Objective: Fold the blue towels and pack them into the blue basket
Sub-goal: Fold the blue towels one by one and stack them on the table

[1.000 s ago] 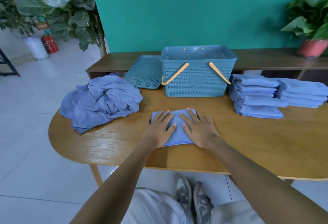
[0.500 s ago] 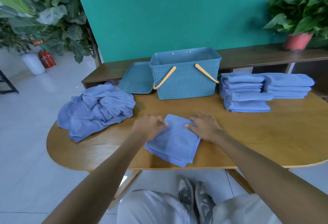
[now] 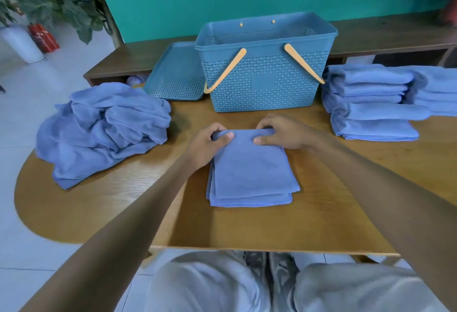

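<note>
both hands, left hand [image 3: 207, 144] and right hand [image 3: 284, 132], pinch the folded towel [image 3: 249, 175] before the open basket [image 3: 265, 64].

Matt soft cloth towel [image 3: 249, 170]; perforated plastic basket [image 3: 264, 81]; smooth, faintly glossy wood table [image 3: 321, 212].

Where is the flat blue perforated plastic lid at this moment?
In the head view, the flat blue perforated plastic lid leans tilted at the table's far left, against the left side of the blue plastic basket, behind the pile of unfolded blue towels.
</note>
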